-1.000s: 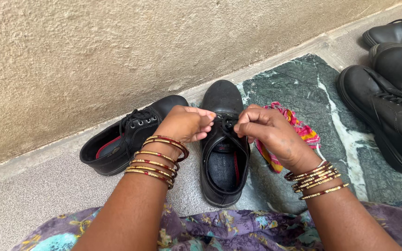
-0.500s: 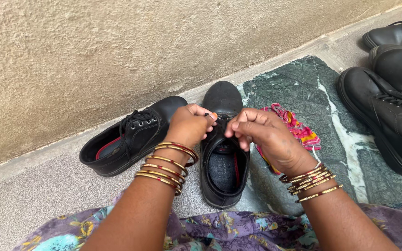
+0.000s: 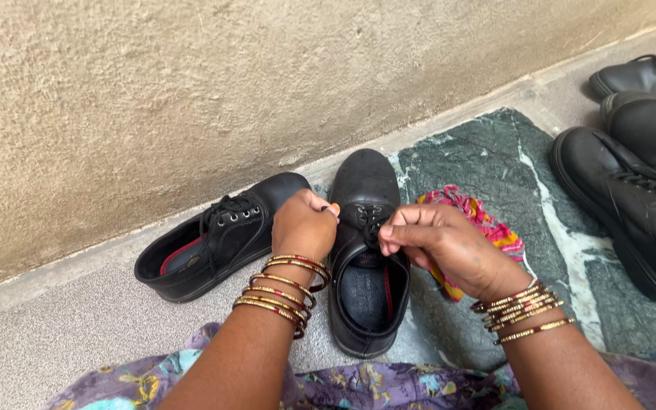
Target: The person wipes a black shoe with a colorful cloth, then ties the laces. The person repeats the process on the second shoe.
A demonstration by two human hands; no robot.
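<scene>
A black lace-up shoe [image 3: 366, 182] stands on the floor in front of me, toe toward the wall. My left hand [image 3: 303, 224] is closed at the shoe's left side, fingertips pinching a black lace. My right hand [image 3: 438, 239] pinches the other lace end just over the eyelets, thumb against forefinger. Both wrists carry several gold and red bangles. A second black shoe [image 3: 210, 235] lies to the left, angled, its red lining showing.
A pink and yellow patterned cloth [image 3: 487, 220] lies right of the shoe on a dark green marble slab [image 3: 495, 152]. Three more black shoes [image 3: 632, 190] sit at the right edge. A rough beige wall [image 3: 191, 91] runs behind. My purple floral garment [image 3: 373, 383] fills the bottom.
Both hands have drawn nearer to me over the shoe's opening, and the left hand's fingers have curled tighter on the lace. The view has tilted slightly, shifting the shoes down in the frame.
</scene>
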